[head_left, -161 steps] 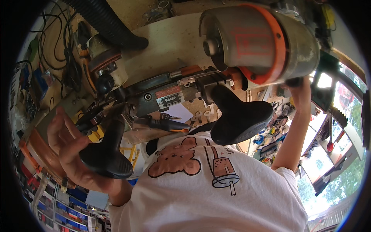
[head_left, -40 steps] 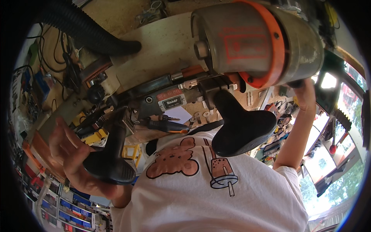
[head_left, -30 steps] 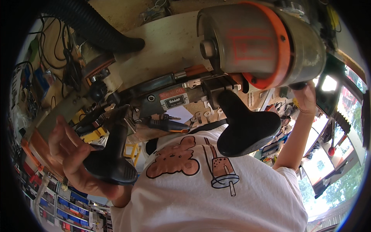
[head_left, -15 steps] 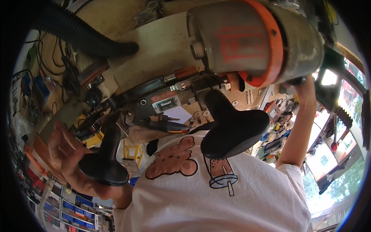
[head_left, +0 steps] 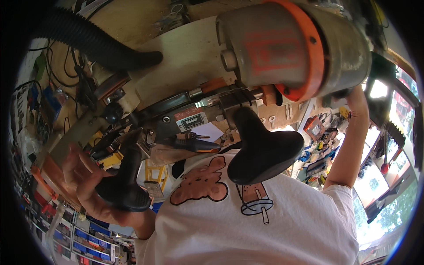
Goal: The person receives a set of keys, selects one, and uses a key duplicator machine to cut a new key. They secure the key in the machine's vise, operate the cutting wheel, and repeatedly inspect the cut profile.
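Note:
A bench machine with a grey and orange motor housing (head_left: 274, 48) fills the upper middle; it looks like a key cutter. Two black wing-shaped knobs stick out toward me, a larger one (head_left: 265, 145) in the middle and a smaller one (head_left: 126, 185) at left. Behind the smaller knob is my left hand (head_left: 84, 185), its fingers apart and loosely curved, the palm close against the knob; whether it touches cannot be told. My right hand (head_left: 357, 104) reaches up behind the housing's right end, beside a dark round part. Its fingers are hidden there.
A black ribbed hose (head_left: 101, 44) bends down at upper left. Keys (head_left: 196, 135) and a dark tool with orange trim (head_left: 194, 145) lie on the wooden bench below the machine. Cables hang at left, above shelves of blue bins (head_left: 92, 240). Bright windows (head_left: 375, 190) are at right.
The whole view has shifted slightly, moving the machine and my left hand a little to the right in the picture. My hands keep about the same places on the machine.

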Motion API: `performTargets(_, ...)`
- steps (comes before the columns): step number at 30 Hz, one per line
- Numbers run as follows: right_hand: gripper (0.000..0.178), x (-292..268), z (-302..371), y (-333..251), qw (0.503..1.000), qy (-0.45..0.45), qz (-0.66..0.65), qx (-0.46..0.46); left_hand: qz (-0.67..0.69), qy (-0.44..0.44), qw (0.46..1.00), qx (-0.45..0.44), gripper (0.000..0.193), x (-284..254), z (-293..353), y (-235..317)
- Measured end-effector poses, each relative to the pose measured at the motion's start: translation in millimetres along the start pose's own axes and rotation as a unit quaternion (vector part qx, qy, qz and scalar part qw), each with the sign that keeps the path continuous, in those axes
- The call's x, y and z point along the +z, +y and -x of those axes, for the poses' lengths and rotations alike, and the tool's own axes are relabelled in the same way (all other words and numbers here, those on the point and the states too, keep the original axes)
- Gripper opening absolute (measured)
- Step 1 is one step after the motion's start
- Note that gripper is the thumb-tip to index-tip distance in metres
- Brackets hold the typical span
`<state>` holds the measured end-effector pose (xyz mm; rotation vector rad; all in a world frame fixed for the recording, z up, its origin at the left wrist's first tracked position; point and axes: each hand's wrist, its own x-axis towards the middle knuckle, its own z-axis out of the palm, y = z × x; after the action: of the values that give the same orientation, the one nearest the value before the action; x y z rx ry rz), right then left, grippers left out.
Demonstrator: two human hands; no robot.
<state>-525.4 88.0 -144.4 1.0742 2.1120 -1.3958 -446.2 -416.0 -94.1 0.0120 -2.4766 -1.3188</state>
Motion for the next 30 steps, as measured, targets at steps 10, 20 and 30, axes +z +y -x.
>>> performTargets(10,0.049,21,6,7,0.987,-0.014,-0.107,-0.121,-0.018,0.022,0.999,-0.018,0.064,2,1,-2)
performTargets(20,0.019,134,134,39,0.889,0.051,0.166,-0.423,-0.007,0.01,0.998,0.066,0.062,-12,38,-1)
performTargets(30,0.028,265,136,59,0.843,0.118,0.211,-0.48,-0.021,-0.094,0.962,0.256,0.051,-21,57,-16)
